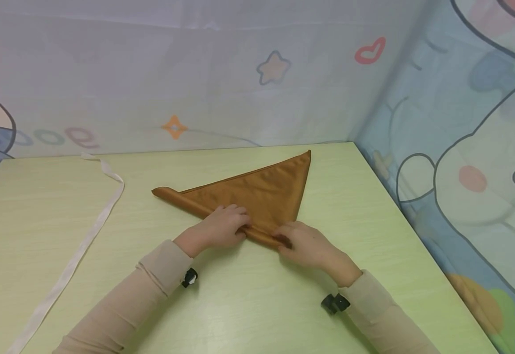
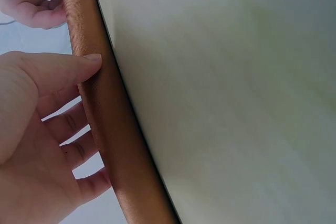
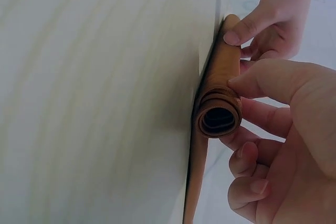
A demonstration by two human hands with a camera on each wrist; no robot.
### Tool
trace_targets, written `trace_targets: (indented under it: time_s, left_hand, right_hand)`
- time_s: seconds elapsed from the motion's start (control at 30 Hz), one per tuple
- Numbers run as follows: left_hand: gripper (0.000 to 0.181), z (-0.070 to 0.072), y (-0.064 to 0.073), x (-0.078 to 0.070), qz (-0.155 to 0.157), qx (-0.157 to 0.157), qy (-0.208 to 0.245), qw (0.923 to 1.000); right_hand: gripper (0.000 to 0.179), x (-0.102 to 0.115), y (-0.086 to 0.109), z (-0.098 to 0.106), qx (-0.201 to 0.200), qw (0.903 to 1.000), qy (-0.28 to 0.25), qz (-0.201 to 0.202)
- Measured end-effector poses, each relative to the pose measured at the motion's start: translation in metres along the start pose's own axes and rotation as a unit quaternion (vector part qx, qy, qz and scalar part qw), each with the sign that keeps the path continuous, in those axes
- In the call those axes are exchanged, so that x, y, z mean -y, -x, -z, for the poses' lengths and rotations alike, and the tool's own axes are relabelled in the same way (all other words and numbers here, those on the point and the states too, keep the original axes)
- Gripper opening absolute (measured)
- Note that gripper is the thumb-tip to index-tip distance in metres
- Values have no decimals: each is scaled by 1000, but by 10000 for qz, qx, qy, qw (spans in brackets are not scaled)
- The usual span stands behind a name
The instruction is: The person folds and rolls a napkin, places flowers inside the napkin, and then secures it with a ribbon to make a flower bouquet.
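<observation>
A shiny brown cloth point(image 1: 257, 191) lies on the table, its near edge rolled into a tube and its far part a flat, pointed shape. My left hand point(image 1: 224, 225) holds the middle of the roll, thumb on the near side and fingers over the far side. In the left wrist view the rolled edge point(image 2: 113, 145) runs between that thumb and the fingers. My right hand point(image 1: 308, 246) pinches the roll near its right end. The right wrist view shows the roll's open spiral end point(image 3: 218, 121) just below the right thumb.
A long white ribbon point(image 1: 91, 236) trails down the left side of the pale green table point(image 1: 248, 309). Printed cloth walls point(image 1: 222, 73) stand behind the table and along its right side. Beige sleeves with small black devices point(image 1: 335, 303) cover the arms.
</observation>
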State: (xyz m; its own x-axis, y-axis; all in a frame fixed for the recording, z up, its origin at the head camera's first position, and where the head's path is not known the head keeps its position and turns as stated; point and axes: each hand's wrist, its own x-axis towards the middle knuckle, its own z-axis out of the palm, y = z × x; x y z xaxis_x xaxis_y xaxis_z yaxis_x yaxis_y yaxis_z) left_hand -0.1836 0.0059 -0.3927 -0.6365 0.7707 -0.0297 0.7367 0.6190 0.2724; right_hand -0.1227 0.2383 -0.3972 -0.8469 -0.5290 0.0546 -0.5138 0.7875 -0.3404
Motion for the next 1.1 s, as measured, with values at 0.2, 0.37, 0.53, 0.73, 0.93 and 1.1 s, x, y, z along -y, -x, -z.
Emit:
trace_targets:
  time_s: [0.2,0.37,0.53,0.73,0.93,1.1]
  left_hand:
    - [16,1,-1,-1,30,21,-78,10000]
    - [17,1,-2,-1,28,4,-120,9999]
    - [16,2,-2,-2,-3,-58,-102,9999]
    - [15,1,-3,-2,6,-43,-103,9999]
    - [13,0,-4,-1,32,-26,-60,10000]
    - [15,1,-4,-2,116,-2,-29,9999]
  right_hand:
    - [26,0,0,0,-120,9999,-109,19]
    - [23,-1,0,0,-165,9997,-172,6]
    - [18,-1,1,0,-242,9997,-91,37]
    - [17,1,2,0,-217,9998,0,-41]
    - [15,2,2,1,-218,9997,87,-93]
    - [16,1,1,1,-262,9996,72,-93]
